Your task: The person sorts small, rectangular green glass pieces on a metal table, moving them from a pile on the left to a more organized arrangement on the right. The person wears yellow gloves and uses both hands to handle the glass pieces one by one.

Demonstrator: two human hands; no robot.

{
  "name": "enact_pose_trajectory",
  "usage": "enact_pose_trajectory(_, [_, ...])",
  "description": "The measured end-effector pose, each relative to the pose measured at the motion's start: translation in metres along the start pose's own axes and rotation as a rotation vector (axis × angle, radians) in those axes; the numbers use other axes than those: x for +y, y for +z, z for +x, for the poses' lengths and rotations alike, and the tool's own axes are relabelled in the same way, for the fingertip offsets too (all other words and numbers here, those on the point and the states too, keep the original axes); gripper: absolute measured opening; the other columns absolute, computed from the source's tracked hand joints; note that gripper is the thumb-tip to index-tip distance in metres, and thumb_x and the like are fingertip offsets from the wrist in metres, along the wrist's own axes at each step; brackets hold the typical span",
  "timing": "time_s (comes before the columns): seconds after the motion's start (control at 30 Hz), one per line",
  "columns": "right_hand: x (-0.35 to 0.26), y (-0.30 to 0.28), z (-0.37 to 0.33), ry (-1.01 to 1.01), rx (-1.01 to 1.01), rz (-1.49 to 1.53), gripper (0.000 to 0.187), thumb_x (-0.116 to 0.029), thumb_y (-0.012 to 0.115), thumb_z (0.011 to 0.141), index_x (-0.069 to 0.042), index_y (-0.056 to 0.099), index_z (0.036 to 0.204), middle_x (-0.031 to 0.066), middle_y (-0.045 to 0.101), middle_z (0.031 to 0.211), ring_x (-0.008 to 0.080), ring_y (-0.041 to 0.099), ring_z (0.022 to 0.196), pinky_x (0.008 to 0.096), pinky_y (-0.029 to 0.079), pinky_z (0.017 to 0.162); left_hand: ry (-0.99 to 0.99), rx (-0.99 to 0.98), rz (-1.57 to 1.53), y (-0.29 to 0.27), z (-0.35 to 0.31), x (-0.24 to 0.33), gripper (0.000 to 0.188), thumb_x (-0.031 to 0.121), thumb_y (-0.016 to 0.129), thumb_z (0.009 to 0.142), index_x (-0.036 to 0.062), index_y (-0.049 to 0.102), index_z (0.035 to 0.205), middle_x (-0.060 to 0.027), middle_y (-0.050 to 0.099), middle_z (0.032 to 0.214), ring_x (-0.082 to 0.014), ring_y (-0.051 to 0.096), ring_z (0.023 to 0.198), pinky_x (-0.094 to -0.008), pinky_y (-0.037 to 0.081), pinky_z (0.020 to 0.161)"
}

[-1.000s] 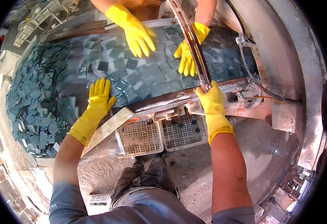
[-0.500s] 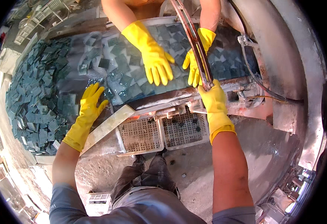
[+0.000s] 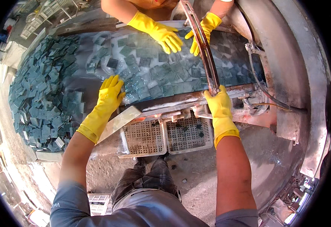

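Note:
My left hand [image 3: 110, 94], in a yellow rubber glove, lies stretched out at the near edge of a wet layer of flat green-grey square tiles [image 3: 156, 90]. It holds nothing, its fingers extended. My right hand [image 3: 220, 107], gloved alike, is closed around the near end of a slotted, rusty metal bar [image 3: 203, 41] that slants across the tiles. Opposite me, a co-worker's two yellow-gloved hands hover at the far side: one glove [image 3: 163, 34] above the tiles, the other glove [image 3: 204, 32] beside the bar.
A big heap of loose tiles [image 3: 44, 94] is piled at the left of the bed. A pale board [image 3: 118, 123] lies along the near edge. Two perforated plastic crates [image 3: 144, 138] stand below it. A dark hose [image 3: 265, 92] and a large metal housing [image 3: 290, 56] are at the right.
My left hand has moved right along the tiles. The co-worker's hands have drawn back toward the far side. My right hand stays at the bar's end.

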State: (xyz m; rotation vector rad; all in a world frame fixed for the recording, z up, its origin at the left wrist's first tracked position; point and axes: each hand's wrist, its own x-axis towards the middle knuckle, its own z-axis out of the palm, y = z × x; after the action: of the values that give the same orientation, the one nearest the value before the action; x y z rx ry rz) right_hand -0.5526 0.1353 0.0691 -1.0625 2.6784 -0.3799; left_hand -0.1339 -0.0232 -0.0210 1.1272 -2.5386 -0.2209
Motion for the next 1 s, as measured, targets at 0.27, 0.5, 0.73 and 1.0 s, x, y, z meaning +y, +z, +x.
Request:
enact_pose_trajectory(0.27, [0.007,-0.003,-0.001,-0.005,-0.008,0.022,0.051,-0.045,0.078,0.087,-0.006,0.068,0.119,0.0214,0.078,0.111,0.0435,0.074,0.103,0.05,0.058,0.09,-0.041,0.13,0.054,-0.077,-0.031,-0.047,0.067,0.015,0.085,0.088,0.0063,0.061,0.15,-0.021,0.058,0.155,-0.0415,0.053,0.146,-0.0492,0.04,0.123])
enact_pose_trajectory(0.5, [0.013,0.004,0.001,-0.026,0.018,0.007,0.058,-0.045,0.078,0.088,-0.002,0.066,0.125,0.024,0.077,0.114,0.0443,0.074,0.106,0.0507,0.059,0.091,-0.588,-0.079,0.699,-0.059,-0.117,-0.14,0.067,0.045,0.061,0.104,-0.0002,0.055,0.153,-0.0295,0.057,0.153,-0.0526,0.05,0.142,-0.0635,0.036,0.118])
enact_pose_trajectory(0.73, [0.006,0.005,0.001,-0.044,0.021,-0.007,0.062,-0.047,0.08,0.087,-0.003,0.065,0.127,0.0219,0.078,0.112,0.0438,0.074,0.105,0.0496,0.059,0.091,-0.431,0.152,0.345,0.005,-0.019,-0.024,0.072,0.046,0.074,0.096,0.0104,0.056,0.155,-0.033,0.047,0.16,-0.0541,0.044,0.145,-0.06,0.03,0.124])
enact_pose_trajectory(1.0, [0.013,0.007,0.006,-0.035,-0.017,0.058,0.055,-0.046,0.081,0.087,-0.007,0.068,0.123,0.0207,0.078,0.109,0.0415,0.075,0.103,0.0487,0.059,0.089,-0.169,0.041,0.173,-0.04,-0.037,-0.054,0.054,0.022,0.075,0.096,0.0242,0.067,0.149,-0.026,0.054,0.158,-0.0506,0.051,0.141,-0.0553,0.039,0.121])
